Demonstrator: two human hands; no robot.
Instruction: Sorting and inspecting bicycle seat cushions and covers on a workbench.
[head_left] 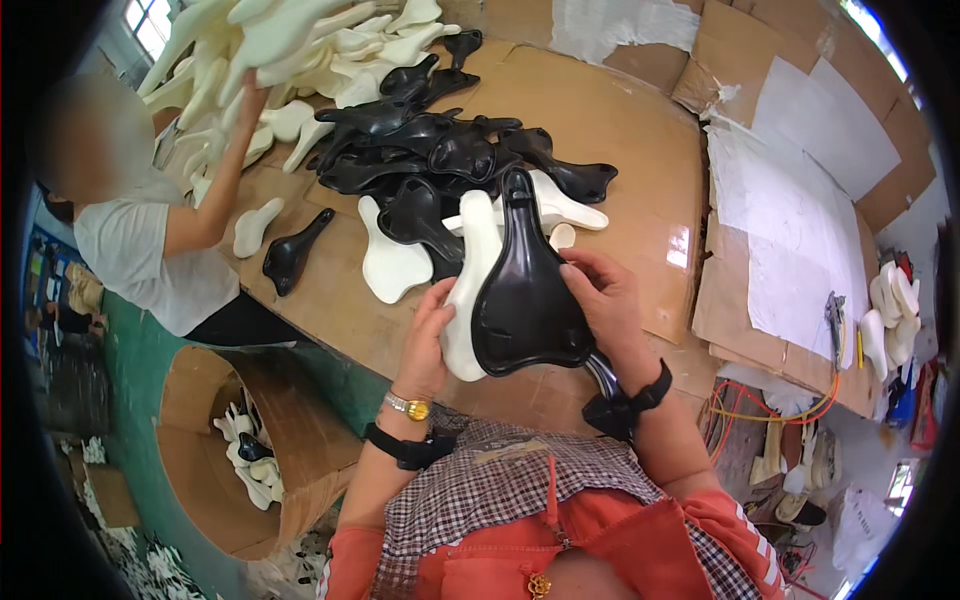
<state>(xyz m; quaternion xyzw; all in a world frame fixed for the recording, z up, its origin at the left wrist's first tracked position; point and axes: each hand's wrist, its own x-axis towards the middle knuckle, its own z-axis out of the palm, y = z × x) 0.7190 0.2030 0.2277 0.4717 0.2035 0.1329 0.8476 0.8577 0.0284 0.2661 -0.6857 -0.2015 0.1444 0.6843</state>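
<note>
Saddle shells crowd the brown counter (610,130) beyond my hands: a heap of black shells (430,150) lies just past the black saddle shell (525,290) I hold, with a few white foam pads (390,262) mixed in at its near edge. Farther beyond that heap, a tall pile of white pads (300,50) rises, and another person's hand (250,100) reaches into it. Below the counter's edge, to the left of my shell, a cardboard drum (200,470) holds more white and black pieces. Sheets of white paper (790,220) cover the counter's far right.

The drum's contents are dim and hard to sort out, and the top of the white pile is cut off by the frame.

My left hand (428,335) closes its grip on a white foam pad (468,290), which sits against the left flank of the black shell and partly behind it. My right hand (605,295) grips the shell's right edge, thumb on its glossy face. Both pieces hang just above the counter's near edge, nose pointing away from me.
</note>
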